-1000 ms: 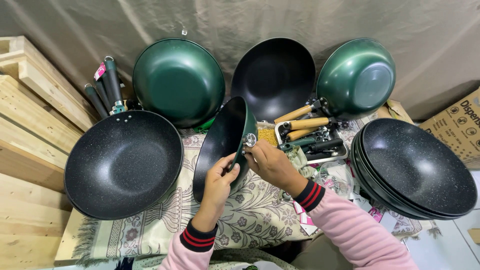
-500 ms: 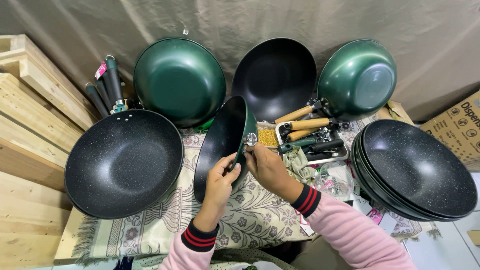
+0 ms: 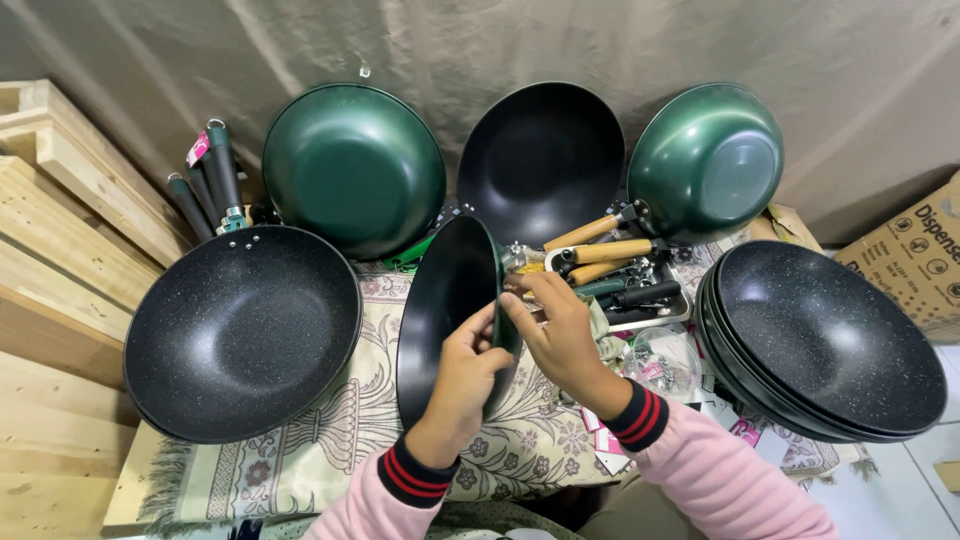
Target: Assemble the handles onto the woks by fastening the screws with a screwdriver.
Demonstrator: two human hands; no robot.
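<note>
I hold a small wok [image 3: 443,300] upright on its edge at the table's middle; it is black inside and green outside. My left hand [image 3: 470,368] grips its near rim from below. My right hand [image 3: 558,330] pinches the rim at the wok's right side, fingertips against the edge. Whether something small sits between those fingers cannot be made out. Both wrists wear pink sleeves with dark striped cuffs.
A large speckled black wok [image 3: 240,335] lies at left, a stack of similar woks [image 3: 830,345] at right. Two green woks [image 3: 352,165] [image 3: 712,160] and a black one [image 3: 545,160] lean on the back curtain. A tray [image 3: 668,315] of handles, loose green handles [image 3: 215,175], wooden planks [image 3: 60,230], a cardboard box [image 3: 915,255].
My right hand has shifted slightly down along the wok's rim and my left hand has closed in under it. The wok stays upright in the same place.
</note>
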